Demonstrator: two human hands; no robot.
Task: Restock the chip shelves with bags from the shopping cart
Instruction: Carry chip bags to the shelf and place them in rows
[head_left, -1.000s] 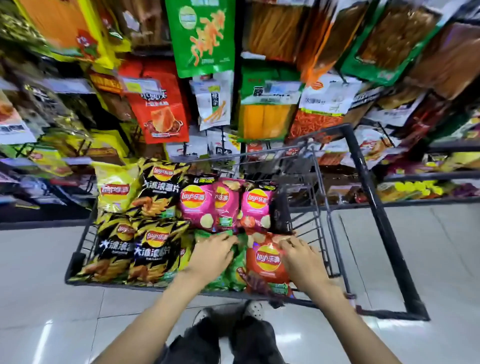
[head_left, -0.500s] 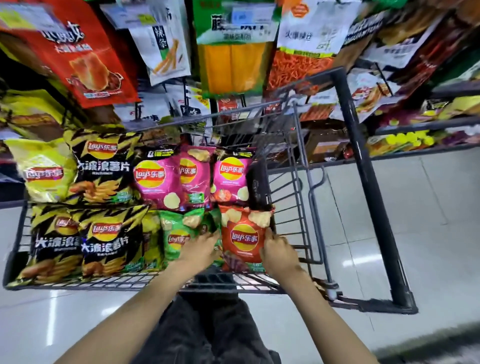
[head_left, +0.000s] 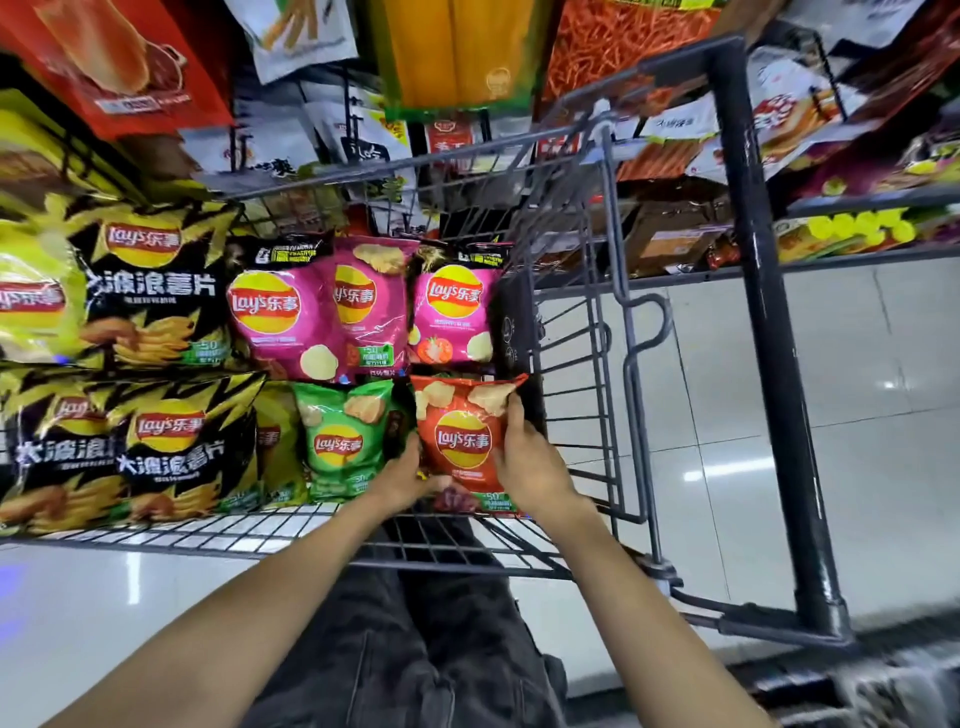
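- Shop aisle, pale glossy floor tiles at right and lower left; snack shelves run across the top of the frame, hung with packets — a large red packet upper left, a yellow-orange one top centre.
- Wire shopping cart fills the middle of the frame, its dark handle bar slanting down the right side.
- Chip bags stand packed in the cart: black-and-yellow bags left of centre, more of them in the row below, a yellow bag at the far left edge.
- Three pink bags side by side in the upper row, centre.
- Green bag in the lower row, just left of the orange-red bag.
- Orange-red bag sits upright at the near right corner of the cart, under the rightmost pink bag — held between both hands.
- Left hand grasps its lower left edge, fingers tucked between it and the green bag.
- Right hand grips its right side, thumb lying on the front near the top corner.
- Both bare forearms reach in from the bottom of the frame; dark trousers visible between them.
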